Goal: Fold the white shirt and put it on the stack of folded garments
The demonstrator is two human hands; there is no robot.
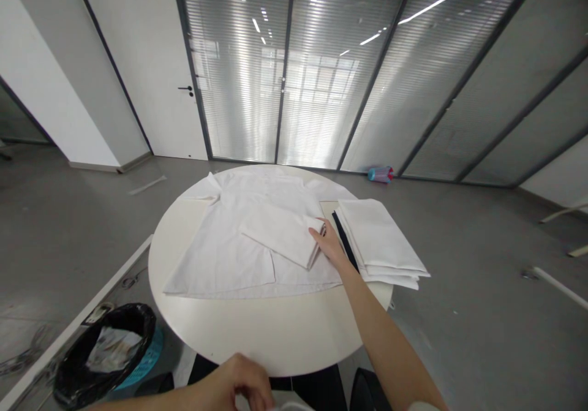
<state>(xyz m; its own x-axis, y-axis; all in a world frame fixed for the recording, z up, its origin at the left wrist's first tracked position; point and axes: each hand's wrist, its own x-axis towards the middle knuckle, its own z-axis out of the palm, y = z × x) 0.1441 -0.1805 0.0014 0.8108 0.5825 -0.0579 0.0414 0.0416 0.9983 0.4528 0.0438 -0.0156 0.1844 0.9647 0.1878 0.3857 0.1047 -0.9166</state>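
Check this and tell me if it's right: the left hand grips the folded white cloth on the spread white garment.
Wrong hand: the head view shows the right hand gripping the folded white cloth on the spread white garment.

On the table (266,325) lies a garment (206,258), with a cloth (280,232) atop it, the right hand (331,244) at the cloth's right end; rightward, a stack (381,233); left, a bin (149,353); behind, a partition (321,80).

The shirt (220,233) and the folded cloth (280,230) are showing plain white on a cream table (261,331); the three-o'clock cloth stack (379,233) is showing white with a black edge, the twelve-o'clock blinds (248,86) grey-striped, the eight-o'clock wastebasket (147,357) turquoise.
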